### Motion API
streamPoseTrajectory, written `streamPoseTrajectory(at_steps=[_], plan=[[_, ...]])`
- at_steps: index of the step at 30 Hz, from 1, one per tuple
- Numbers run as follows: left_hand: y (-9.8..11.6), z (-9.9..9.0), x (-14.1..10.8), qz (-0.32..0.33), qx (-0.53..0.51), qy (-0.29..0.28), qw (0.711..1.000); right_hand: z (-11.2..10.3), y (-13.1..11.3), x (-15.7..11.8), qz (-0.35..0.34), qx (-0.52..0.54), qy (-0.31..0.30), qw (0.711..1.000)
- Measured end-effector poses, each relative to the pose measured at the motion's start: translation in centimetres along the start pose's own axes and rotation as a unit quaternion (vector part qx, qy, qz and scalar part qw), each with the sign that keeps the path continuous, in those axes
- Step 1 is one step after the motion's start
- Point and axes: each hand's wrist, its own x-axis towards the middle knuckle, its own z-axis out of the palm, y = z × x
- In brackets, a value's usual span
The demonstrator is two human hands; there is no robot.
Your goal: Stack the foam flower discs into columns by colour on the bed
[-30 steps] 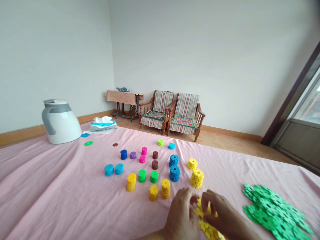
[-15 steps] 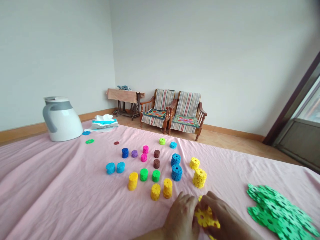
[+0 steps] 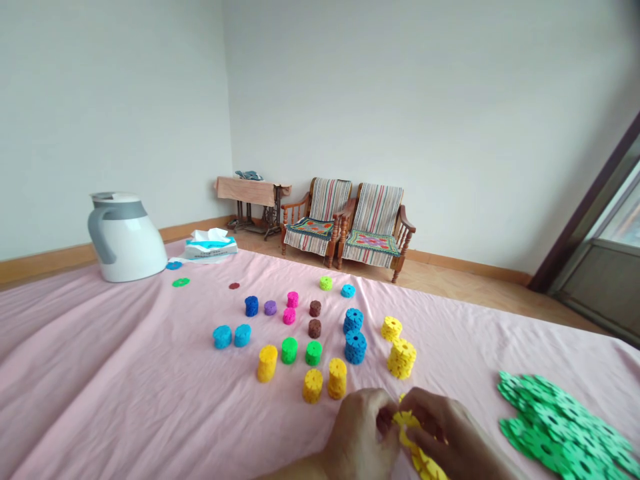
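Low in the head view, my right hand [image 3: 445, 427] is closed on a yellow notched disc [image 3: 407, 421], thumb below and fingers curled over it. My left hand [image 3: 365, 427] is right beside it, its fingers bent in against the disc's left side; what its fingertips pinch is hidden. More yellow discs [image 3: 425, 463] lie under my right hand, partly covered. Just beyond my hands stand stacks of yellow discs, among them a tall stack [image 3: 401, 360] and a shorter stack [image 3: 391, 327]. Two blue stacks [image 3: 355, 348] are to their left.
A loose heap of green discs [image 3: 565, 420] lies at the right. Several small stacks, such as a green stack [image 3: 289, 351] and a brown stack [image 3: 315, 328], dot the pink cloth [image 3: 150, 400]. A white jug [image 3: 130, 247] and a tissue box [image 3: 211, 248] stand back left.
The yellow disc between my hands has tilted, and my left hand's fingers have curled in more. More of the yellow discs below shows. The view has shifted slightly.
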Motion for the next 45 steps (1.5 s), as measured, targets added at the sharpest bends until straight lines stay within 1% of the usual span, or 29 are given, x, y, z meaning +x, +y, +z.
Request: streamPoseTrajectory(at_steps=[3, 5, 6, 8, 12, 15, 18, 19, 20, 22, 23, 24, 27, 30, 32, 37, 45], plan=[[0.1, -0.1, 0.3, -0.059, -0.109, 0.033, 0.992, 1.1, 0.3, -0.2, -0.062, 0.006, 0.089, 0.994], [0.0, -0.2, 0.6, -0.088, -0.192, 0.049, 0.976, 1.5, 0.2, -0.1, -0.109, 0.0, 0.133, 0.985], [-0.1, -0.3, 0.7, -0.101, -0.228, 0.054, 0.967, 1.5, 0.0, -0.1, -0.123, -0.007, 0.139, 0.983], [-0.2, -0.4, 0.8, -0.118, -0.273, 0.054, 0.953, 1.5, -0.5, 0.1, -0.132, -0.019, 0.132, 0.982], [-0.2, -0.4, 0.8, -0.125, -0.297, 0.041, 0.946, 1.2, -1.2, 0.1, -0.127, -0.019, 0.118, 0.985], [-0.2, -0.1, 0.7, -0.127, -0.305, 0.032, 0.943, 0.2, -1.4, -0.2, -0.116, -0.014, 0.121, 0.986], [-0.6, 0.3, 0.4, -0.108, -0.265, 0.013, 0.958, -2.4, -1.0, 0.6, -0.071, -0.026, 0.159, 0.984], [-0.7, 0.4, 0.2, -0.093, -0.234, 0.008, 0.968, -3.5, -0.7, 1.3, -0.036, -0.028, 0.178, 0.983], [-0.8, 0.5, 0.1, -0.073, -0.198, 0.002, 0.977, -4.7, -0.2, 2.2, -0.011, -0.022, 0.193, 0.981], [-0.9, 0.6, 0.0, -0.032, -0.121, -0.015, 0.992, -6.5, 1.2, 4.6, 0.011, 0.01, 0.21, 0.978], [-1.0, 0.6, -0.1, -0.016, -0.088, -0.03, 0.996, -7.1, 2.1, 5.9, 0.025, 0.02, 0.211, 0.977], [-0.9, 0.5, 0.0, -0.001, -0.058, -0.051, 0.997, -7.5, 3.0, 7.2, 0.031, 0.029, 0.198, 0.979], [-0.8, 0.4, 0.2, 0.048, 0.028, -0.107, 0.993, -7.5, 5.7, 10.6, 0.04, 0.063, 0.136, 0.988], [-0.5, 0.2, 0.4, 0.073, 0.076, -0.132, 0.986, -6.8, 7.3, 12.7, 0.047, 0.076, 0.11, 0.99], [-0.2, 0.0, 0.5, 0.063, 0.084, -0.143, 0.984, -6.4, 7.6, 13.5, 0.042, 0.08, 0.099, 0.991], [0.4, -0.3, 0.6, 0.04, 0.096, -0.165, 0.981, -5.6, 7.3, 14.7, 0.03, 0.07, 0.07, 0.995], [0.0, -0.1, 0.6, 0.024, 0.091, -0.173, 0.98, -4.9, 7.7, 15.2, 0.038, 0.041, 0.05, 0.997]])
